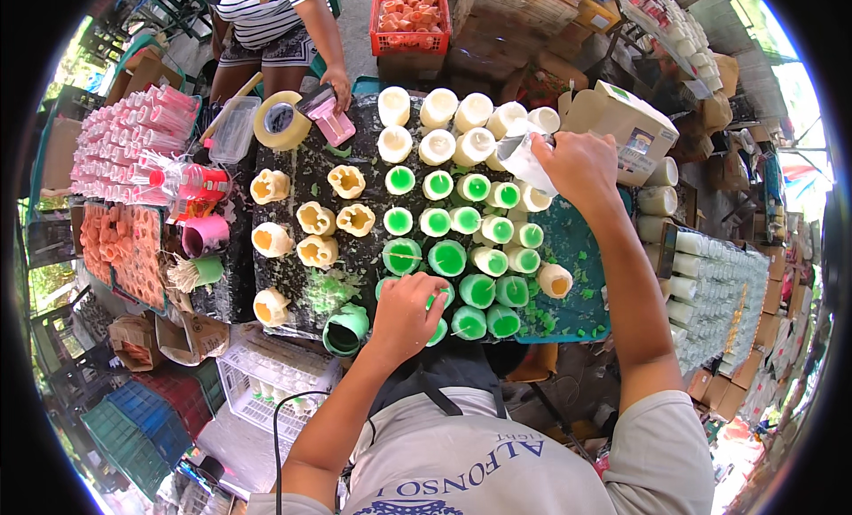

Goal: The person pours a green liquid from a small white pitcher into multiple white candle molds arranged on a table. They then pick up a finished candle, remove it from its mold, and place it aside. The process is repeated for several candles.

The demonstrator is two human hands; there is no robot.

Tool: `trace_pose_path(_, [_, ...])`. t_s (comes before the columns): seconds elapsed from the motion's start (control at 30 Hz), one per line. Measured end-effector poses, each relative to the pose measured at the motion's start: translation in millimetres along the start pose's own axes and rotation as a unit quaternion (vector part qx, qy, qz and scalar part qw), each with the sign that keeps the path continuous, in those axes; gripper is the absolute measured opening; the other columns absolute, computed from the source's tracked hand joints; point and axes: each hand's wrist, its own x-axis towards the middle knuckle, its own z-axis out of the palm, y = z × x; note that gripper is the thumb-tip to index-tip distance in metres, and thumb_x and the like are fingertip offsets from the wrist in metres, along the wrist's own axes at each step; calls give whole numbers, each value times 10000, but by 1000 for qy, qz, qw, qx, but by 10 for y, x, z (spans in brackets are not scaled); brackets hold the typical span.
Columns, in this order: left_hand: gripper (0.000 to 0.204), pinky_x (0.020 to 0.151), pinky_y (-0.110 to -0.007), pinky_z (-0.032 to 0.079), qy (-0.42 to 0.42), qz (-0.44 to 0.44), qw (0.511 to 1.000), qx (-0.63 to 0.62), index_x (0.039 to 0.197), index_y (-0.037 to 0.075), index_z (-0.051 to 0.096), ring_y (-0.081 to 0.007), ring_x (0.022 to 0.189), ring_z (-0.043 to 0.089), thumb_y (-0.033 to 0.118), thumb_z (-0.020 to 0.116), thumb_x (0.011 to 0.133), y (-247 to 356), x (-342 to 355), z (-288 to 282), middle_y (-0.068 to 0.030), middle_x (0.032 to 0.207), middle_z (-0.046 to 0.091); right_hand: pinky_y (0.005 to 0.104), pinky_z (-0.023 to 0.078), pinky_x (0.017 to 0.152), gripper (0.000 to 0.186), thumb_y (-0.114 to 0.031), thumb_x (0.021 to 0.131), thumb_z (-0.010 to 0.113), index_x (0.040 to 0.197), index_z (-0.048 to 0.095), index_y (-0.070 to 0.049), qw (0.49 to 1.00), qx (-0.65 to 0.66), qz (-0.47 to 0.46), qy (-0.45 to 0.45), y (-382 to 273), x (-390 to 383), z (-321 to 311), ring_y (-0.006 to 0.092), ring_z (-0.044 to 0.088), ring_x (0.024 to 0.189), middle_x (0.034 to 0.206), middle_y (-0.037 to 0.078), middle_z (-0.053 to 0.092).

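My left hand (408, 312) is over the near rows of green-filled candles, its fingers bent together at the top of one candle; what they pinch, perhaps a wick, is too small to make out. At the far right of the rows, my right hand (579, 164) grips a silvery-white metal pitcher (527, 160), tilted beside the pale candles. Green candles (446, 258) with thin wicks stand upright between my arms. Behind them are cream-white candles (438, 108) without green tops. A green cup-like container (346, 328) lies tilted left of my left hand.
Hollow cream wax shells (317, 219) stand on the dark table's left. A tape roll (281, 121) lies near a person's hand (336, 84) holding a pink block. Pink candles (142, 142) crowd the far left. A teal tray (568, 275) with green scraps and an open carton (621, 129) are at right.
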Motion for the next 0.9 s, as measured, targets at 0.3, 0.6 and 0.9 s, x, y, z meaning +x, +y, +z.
trace_pose_path(0.3, [131,871,-425,439,13,-13,999,26,1091,97,717,-253,971,682,150,703,972,-170,-22,-148,-40,963,708,586,458,1061,613,-555,1024,519,840,820,-53,1000,6,21,-22,-56,-22,6,363,753,814,820,171,777])
trace_pose_path(0.6, [118,878,-431,443,23,-15,999,31,1081,92,716,-264,957,685,145,690,979,-199,-58,-184,-50,985,718,591,454,1070,616,-550,1031,514,844,825,-53,1000,12,25,-6,-35,-44,64,365,757,815,805,176,774])
trace_pose_path(0.9, [127,847,-436,443,27,-11,999,20,1084,81,715,-276,945,681,141,700,973,-189,-71,-154,-54,961,707,536,467,933,620,-544,1040,508,776,789,-58,999,45,25,6,31,-46,79,374,728,766,753,163,752])
